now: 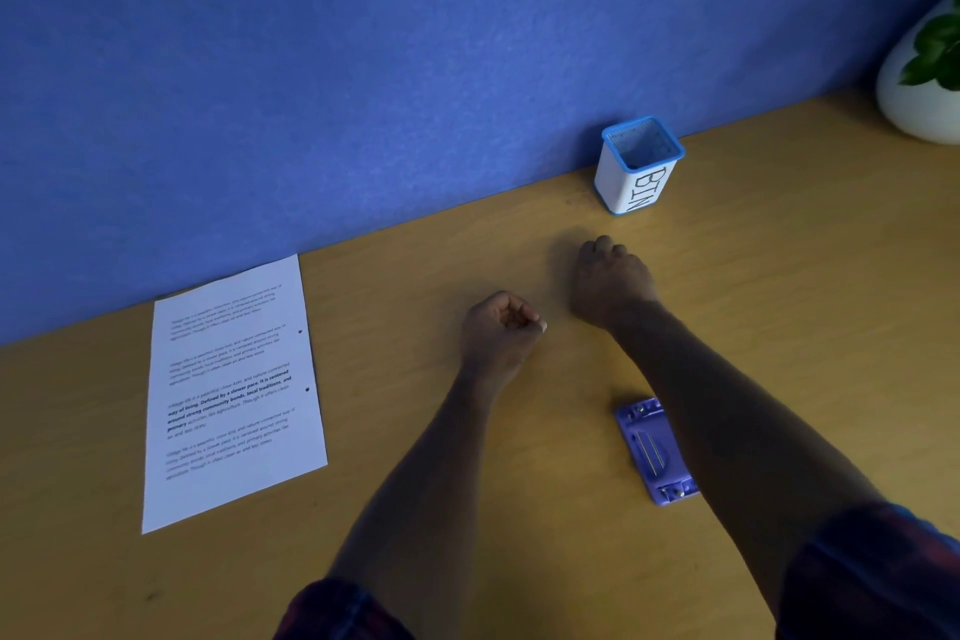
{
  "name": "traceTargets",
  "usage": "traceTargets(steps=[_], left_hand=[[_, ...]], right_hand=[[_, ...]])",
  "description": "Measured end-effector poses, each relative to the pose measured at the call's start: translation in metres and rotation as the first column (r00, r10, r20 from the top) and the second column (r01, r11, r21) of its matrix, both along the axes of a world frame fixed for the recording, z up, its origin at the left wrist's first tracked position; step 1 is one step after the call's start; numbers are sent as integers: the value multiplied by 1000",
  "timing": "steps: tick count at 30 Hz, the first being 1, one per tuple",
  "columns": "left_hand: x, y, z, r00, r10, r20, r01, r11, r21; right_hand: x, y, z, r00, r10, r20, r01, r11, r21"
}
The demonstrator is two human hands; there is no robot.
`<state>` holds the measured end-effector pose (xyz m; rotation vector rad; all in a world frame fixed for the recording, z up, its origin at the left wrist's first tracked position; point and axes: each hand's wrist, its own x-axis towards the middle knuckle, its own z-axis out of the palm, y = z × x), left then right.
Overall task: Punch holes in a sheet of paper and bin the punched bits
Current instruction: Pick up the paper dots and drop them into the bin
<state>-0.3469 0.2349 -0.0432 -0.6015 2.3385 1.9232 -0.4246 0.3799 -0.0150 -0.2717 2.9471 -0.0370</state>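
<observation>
Paper (234, 395) at wall edge, hands (501, 327) mid-desk (779, 276)

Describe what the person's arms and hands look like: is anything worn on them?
Both hands, the left hand and the right hand, are bare: no gloves, rings or watch show. The forearms are bare too. Dark sleeves with a reddish and blue check, the left sleeve and the right sleeve, end near the elbows.

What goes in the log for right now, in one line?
paper: two holes punched | punch: on desk | left hand: curled shut | right hand: fingertips down near bin
</observation>
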Motion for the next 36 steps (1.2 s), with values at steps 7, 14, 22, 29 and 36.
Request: traceTargets(steps=[7,14,22,29,36], left_hand=[[0,2,3,1000,16,-7,-16,1000,0],[-32,5,26,998,-56,10,56,998,11],[-95,29,67,988,-81,-128,71,994,-83],[-89,21,48,991,-110,-81,88,967,-240],[-76,20,22,987,-158,-14,143,926,-349]], right_hand=[[-4,23,13,908,-345,239,418,684,-598],[-35,35,58,852,-439,286,464,378,-801],[-76,50,89,886,-456,82,373,597,-710],[-35,62,33,996,38,87,5,893,-450],[-21,48,12,998,40,56,-16,929,-369]])
